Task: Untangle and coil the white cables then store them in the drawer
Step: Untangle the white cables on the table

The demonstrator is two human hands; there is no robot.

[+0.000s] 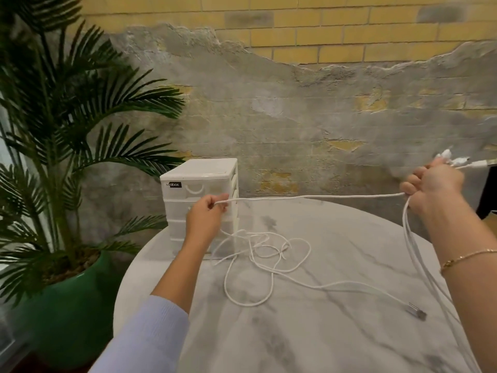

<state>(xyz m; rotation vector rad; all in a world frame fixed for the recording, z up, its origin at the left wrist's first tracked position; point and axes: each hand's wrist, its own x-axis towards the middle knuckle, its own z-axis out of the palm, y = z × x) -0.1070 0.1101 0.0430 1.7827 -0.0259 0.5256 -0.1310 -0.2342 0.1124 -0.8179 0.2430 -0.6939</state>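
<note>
**Fingers pinched on one taut cable, tangle not yet cleared**

Fingers of the left hand [208, 208] curled round a single white cable [309, 197], pinching it just in front of the drawer unit [199, 181]. Right hand [433, 188] fisted round a bundle of cable ends, connectors [457, 161] sticking out past the knuckles, further strands hanging down from the fist toward the lower right. Between the two hands, one strand pulled straight and level above the table [336, 332].

Judged step: untangling, with coiling and storing not begun. Loose knot of loops [265, 251] lying on the marble top below the taut strand, one metal plug [415, 313] trailing out to the right. Drawers all appear closed.

Next move probably calls for drawing the held strand clear of the loops, or lifting the knot to find the crossing.

Open room to the front and centre of the tabletop. Round table edge close on the left, a potted palm [67, 157] just beyond it; drawer unit near the left hand; wall behind.
</note>
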